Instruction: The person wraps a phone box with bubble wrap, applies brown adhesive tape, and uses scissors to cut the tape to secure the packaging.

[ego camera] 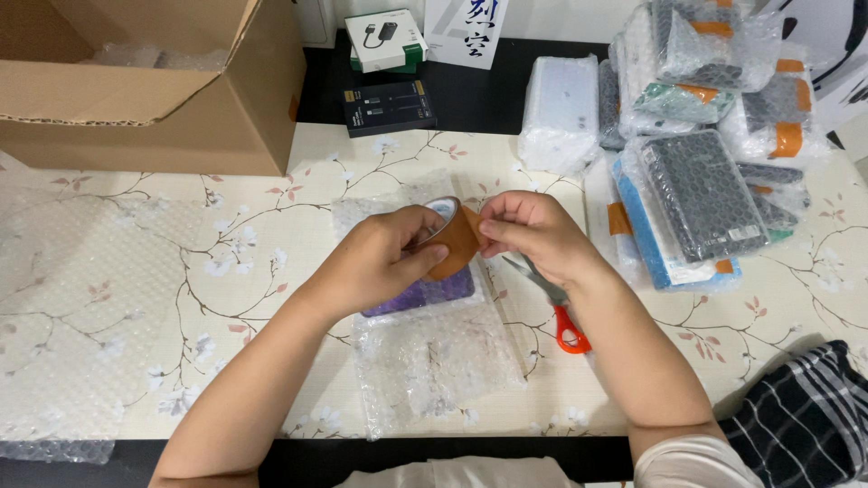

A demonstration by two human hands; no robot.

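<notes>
My left hand (384, 258) grips a roll of brown packing tape (454, 237) over the middle of the table. My right hand (533, 233) pinches the loose end of the tape at the roll's right side. Beneath both hands lies a sheet of bubble wrap (434, 361) with a purple flat item (429, 294) partly wrapped in it. Scissors with orange-red handles (565, 325) lie on the table under my right forearm.
An open cardboard box (154, 99) stands at the back left. A pile of bubble-wrapped packages (696, 190) with brown tape fills the right. Small boxed goods (389, 107) sit at the back. More bubble wrap (81, 298) covers the left. Dark checked cloth (805, 416) lies at bottom right.
</notes>
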